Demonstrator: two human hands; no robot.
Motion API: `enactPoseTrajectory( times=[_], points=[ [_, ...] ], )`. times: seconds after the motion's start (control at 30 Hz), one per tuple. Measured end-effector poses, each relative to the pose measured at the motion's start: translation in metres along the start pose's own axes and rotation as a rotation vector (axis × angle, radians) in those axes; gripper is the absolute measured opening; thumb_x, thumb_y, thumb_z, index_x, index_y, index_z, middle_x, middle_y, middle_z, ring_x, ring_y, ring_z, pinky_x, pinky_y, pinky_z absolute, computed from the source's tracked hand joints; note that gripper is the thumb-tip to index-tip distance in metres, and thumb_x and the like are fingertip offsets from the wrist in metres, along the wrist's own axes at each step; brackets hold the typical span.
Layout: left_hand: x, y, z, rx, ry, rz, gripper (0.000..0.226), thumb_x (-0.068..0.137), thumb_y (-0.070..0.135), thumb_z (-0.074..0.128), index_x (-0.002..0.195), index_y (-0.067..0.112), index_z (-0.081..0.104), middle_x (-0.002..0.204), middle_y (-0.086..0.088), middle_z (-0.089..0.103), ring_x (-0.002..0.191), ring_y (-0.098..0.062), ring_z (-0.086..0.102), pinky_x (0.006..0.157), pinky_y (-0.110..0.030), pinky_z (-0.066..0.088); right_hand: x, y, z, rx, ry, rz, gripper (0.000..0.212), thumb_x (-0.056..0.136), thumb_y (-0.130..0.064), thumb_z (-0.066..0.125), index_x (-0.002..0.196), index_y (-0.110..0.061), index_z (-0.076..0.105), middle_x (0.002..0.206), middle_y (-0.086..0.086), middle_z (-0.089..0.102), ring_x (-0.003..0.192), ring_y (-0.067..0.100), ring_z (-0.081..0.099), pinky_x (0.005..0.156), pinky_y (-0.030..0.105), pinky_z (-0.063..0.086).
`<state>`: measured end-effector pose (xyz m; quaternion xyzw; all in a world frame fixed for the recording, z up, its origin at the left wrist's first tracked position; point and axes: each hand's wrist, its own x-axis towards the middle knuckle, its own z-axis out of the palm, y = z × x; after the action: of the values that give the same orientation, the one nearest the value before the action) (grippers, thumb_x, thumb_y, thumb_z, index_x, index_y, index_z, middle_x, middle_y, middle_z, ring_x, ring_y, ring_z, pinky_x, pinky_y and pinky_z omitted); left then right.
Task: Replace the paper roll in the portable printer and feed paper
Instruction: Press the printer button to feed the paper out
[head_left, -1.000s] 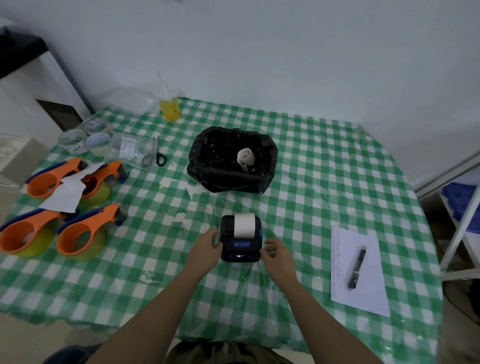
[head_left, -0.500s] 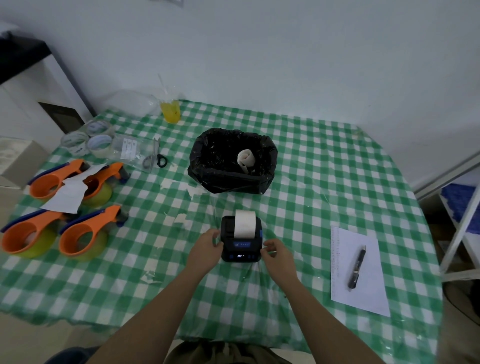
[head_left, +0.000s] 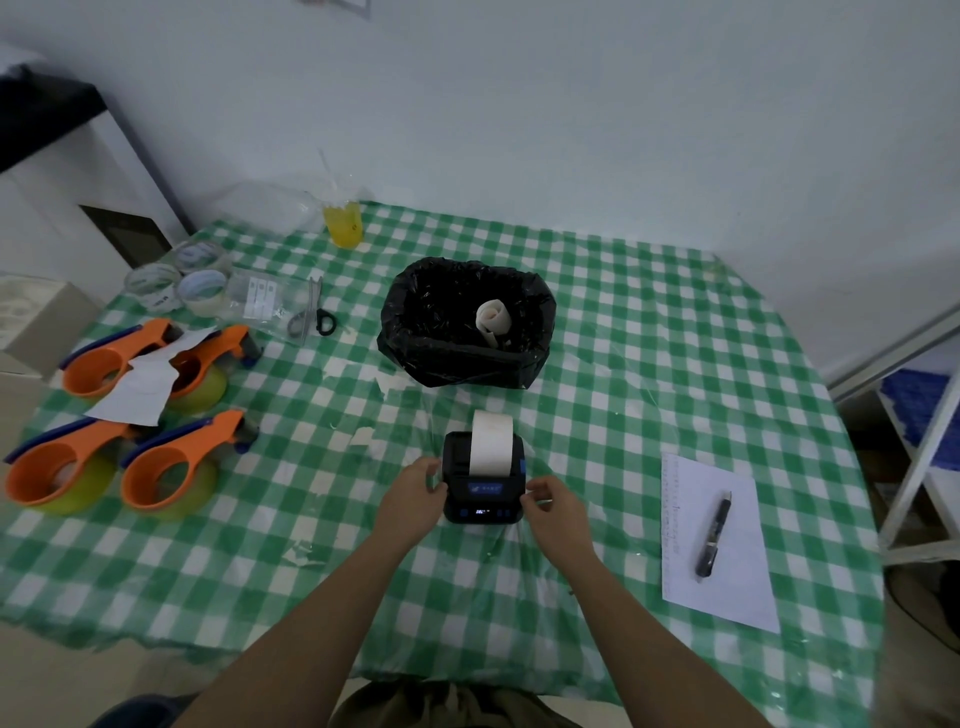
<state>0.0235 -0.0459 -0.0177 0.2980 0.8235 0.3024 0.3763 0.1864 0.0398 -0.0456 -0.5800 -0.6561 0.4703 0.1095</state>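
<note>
Black-lined bin (head_left: 535, 332) behind the printer (head_left: 483, 499) holds a curled paper roll (head_left: 492, 317); left hand (head_left: 413, 499) and right hand (head_left: 556, 506) clasp the printer's sides.

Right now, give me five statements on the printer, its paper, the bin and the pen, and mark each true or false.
1. A white paper strip sticks out of the printer. True.
2. The left hand and right hand flank the printer. True.
3. The black-lined bin is empty. False: a curled paper roll lies inside.
4. The pen lies on the checked cloth. False: it lies on a white sheet.
5. The printer's front panel is unlit. False: it glows blue.
</note>
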Motion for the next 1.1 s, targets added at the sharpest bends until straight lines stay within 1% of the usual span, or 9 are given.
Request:
enactPoseTrajectory(
  times=[0.13, 0.37, 0.6, 0.73, 0.9, 1.1],
  points=[
    [0.0, -0.001, -0.001, 0.007, 0.004, 0.0, 0.039, 0.091, 0.014, 0.051, 0.13, 0.01, 0.047, 0.138, -0.01, 0.051, 0.119, -0.027, 0.055, 0.097, -0.035, 0.043, -0.001, -0.003, -0.001, 0.0, 0.003, -0.006, 0.013, 0.089, -0.015, 0.057, 0.102, -0.013, 0.059, 0.092, 0.001, 0.061, 0.077, 0.016, 0.058, 0.055, 0.019, 0.04],
    [0.0, 0.0, -0.001, 0.011, 0.004, 0.01, 0.037, 0.091, 0.014, 0.052, 0.128, 0.01, 0.049, 0.137, -0.01, 0.053, 0.118, -0.026, 0.056, 0.096, -0.035, 0.043, 0.0, -0.007, -0.004, -0.01, 0.007, -0.014, 0.013, 0.089, -0.015, 0.056, 0.102, -0.013, 0.059, 0.089, 0.0, 0.06, 0.076, 0.015, 0.057, 0.053, 0.018, 0.037],
    [0.0, 0.002, -0.005, 0.021, 0.005, 0.007, 0.037, 0.091, 0.017, 0.051, 0.127, 0.01, 0.049, 0.137, -0.009, 0.053, 0.12, -0.026, 0.055, 0.1, -0.038, 0.043, 0.0, -0.01, -0.005, -0.021, 0.013, -0.025, 0.013, 0.089, -0.015, 0.057, 0.101, -0.011, 0.06, 0.085, -0.001, 0.059, 0.07, 0.011, 0.053, 0.053, 0.018, 0.037],
    [0.001, 0.003, -0.006, 0.024, 0.012, 0.006, 0.037, 0.091, 0.016, 0.052, 0.127, 0.009, 0.05, 0.137, -0.009, 0.053, 0.12, -0.026, 0.055, 0.101, -0.039, 0.043, 0.001, -0.013, -0.006, -0.023, 0.017, -0.029, 0.014, 0.089, -0.015, 0.057, 0.101, -0.01, 0.06, 0.085, -0.001, 0.058, 0.072, 0.012, 0.053, 0.054, 0.018, 0.038],
    [0.003, 0.007, -0.007, 0.038, 0.027, 0.017, 0.034, 0.091, 0.016, 0.051, 0.125, 0.009, 0.051, 0.134, -0.009, 0.055, 0.117, -0.026, 0.056, 0.098, -0.038, 0.044, 0.003, -0.017, -0.007, -0.018, 0.021, -0.042, 0.014, 0.089, -0.016, 0.056, 0.101, -0.01, 0.06, 0.088, 0.0, 0.06, 0.077, 0.014, 0.055, 0.056, 0.017, 0.041],
    [0.006, 0.009, -0.009, 0.04, 0.038, 0.028, 0.032, 0.091, 0.016, 0.052, 0.122, 0.01, 0.053, 0.13, -0.009, 0.057, 0.113, -0.026, 0.058, 0.095, -0.038, 0.046, 0.005, -0.022, -0.009, -0.002, 0.03, -0.057, 0.012, 0.089, -0.014, 0.056, 0.099, -0.009, 0.061, 0.087, 0.001, 0.06, 0.074, 0.013, 0.054, 0.055, 0.016, 0.04]
  ],
)
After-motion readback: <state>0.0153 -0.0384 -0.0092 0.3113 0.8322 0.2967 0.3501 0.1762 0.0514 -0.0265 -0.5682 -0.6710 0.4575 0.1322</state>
